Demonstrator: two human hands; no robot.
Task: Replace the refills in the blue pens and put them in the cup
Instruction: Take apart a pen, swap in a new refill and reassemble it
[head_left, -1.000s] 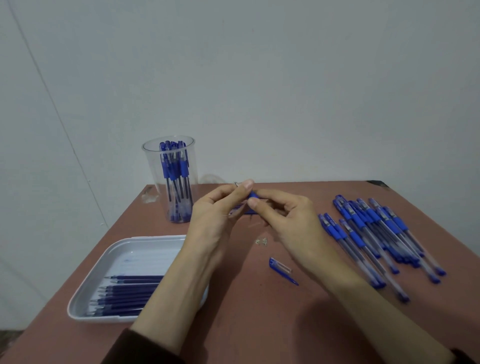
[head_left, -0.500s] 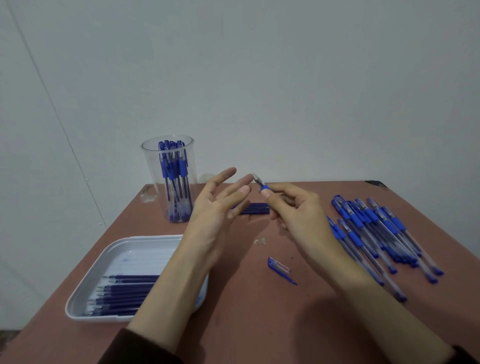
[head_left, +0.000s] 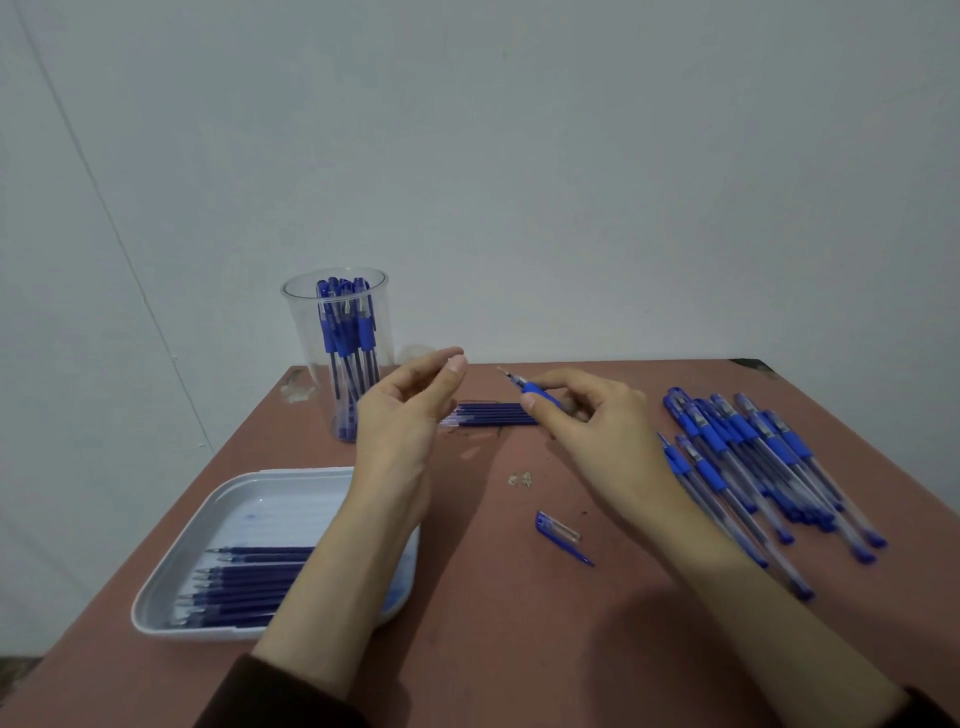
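The right hand (head_left: 602, 441) pinches a blue pen (head_left: 531, 388) by its grip, tip pointing far-left, above the table (head_left: 493, 623). The left hand (head_left: 405, 415) hovers loosely curled and empty, just right of the cup (head_left: 298, 322).

Readable text on the table: none.
Item, pens (head_left: 345, 332) standing in the clear cup (head_left: 298, 332): one blue grip carries a pale line of print along its length, too small to make out. Item, loose pens (head_left: 753, 457) on the right: nothing on their barrels or grips is sharp enough to read from where I stand.
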